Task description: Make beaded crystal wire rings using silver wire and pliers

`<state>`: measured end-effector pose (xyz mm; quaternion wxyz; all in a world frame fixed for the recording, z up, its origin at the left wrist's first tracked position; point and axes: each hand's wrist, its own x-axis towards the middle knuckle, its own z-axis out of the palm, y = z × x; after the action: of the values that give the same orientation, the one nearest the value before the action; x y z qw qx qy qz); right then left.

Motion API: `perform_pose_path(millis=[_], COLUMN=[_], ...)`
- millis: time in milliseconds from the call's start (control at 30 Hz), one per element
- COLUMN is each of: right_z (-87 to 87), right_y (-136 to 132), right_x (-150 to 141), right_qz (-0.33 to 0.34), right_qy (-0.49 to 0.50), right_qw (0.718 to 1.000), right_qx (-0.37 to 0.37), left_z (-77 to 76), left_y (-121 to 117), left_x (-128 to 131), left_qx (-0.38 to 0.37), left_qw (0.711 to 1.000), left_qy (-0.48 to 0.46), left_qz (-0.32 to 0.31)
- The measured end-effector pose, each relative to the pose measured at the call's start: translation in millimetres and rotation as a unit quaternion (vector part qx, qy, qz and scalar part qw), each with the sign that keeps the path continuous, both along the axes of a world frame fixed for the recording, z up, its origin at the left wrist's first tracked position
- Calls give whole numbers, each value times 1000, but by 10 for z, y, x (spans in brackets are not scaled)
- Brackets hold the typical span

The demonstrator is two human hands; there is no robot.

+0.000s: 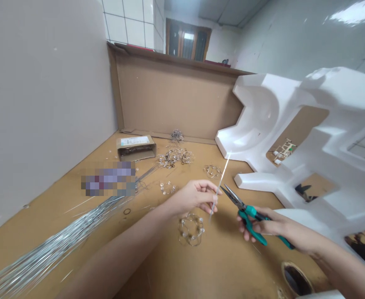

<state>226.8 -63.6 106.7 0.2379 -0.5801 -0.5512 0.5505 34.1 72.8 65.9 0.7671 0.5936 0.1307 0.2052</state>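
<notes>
My left hand pinches a thin straight wire that stands nearly upright above the cardboard surface. My right hand is wrapped round the teal handles of needle-nose pliers. The pliers' jaws point up and left, close to the wire just right of my left fingers. Below my left hand lies a ring of wire with clear beads.
A bundle of long silver wires lies at the left. Finished bead-and-wire pieces and a small cardboard box sit further back. A large white foam block stands at the right. A cardboard wall closes the back. A hole shows near the bottom right.
</notes>
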Motion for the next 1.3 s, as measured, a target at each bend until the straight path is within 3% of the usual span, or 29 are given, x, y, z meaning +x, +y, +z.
perform_pose_path(millis=[133, 400, 1300], right_z=[9, 55, -26], right_y=[-1, 37, 4], right_x=[-14, -56, -40], right_qz=[-9, 11, -20], right_qy=[-9, -33, 67], right_qw=[1000, 999, 997], right_qx=[9, 18, -40], left_z=[-14, 60, 51], left_y=[-7, -170, -191], left_x=[9, 30, 9], left_qx=[-21, -8, -3], left_qw=[1000, 996, 991], left_qy=[-1, 80, 75], left_qz=[17, -46, -110])
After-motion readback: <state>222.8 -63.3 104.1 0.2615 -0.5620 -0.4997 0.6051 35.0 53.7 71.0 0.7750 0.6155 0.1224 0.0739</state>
